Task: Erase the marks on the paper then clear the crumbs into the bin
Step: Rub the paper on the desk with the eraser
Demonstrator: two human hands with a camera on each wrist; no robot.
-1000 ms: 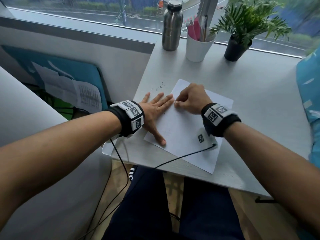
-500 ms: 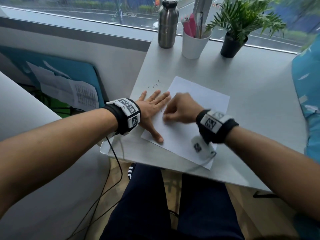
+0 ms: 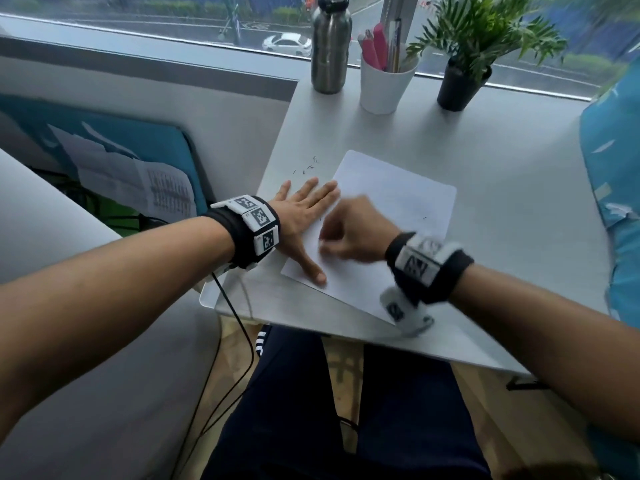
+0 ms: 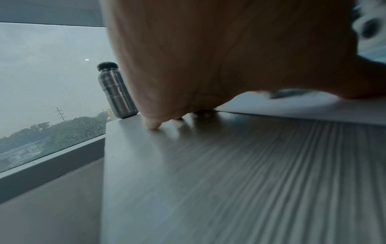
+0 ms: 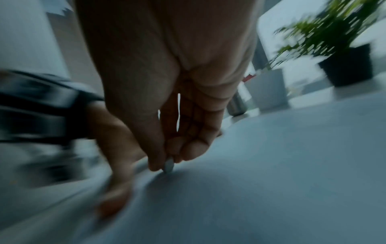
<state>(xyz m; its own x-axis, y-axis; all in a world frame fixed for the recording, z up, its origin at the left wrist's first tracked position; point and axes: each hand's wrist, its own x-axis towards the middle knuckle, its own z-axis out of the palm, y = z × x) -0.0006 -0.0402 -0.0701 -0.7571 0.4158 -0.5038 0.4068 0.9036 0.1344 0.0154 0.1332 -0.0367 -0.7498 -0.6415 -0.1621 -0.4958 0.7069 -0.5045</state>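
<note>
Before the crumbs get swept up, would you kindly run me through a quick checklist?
1. Left hand flat on paper: ok.
2. Right hand pinching eraser: ok.
3. Marks gone: not ok, a small speck remains.
4. Crumbs located, on desk beyond paper: ok.
5. Bin in reach: cannot tell, none in view.
</note>
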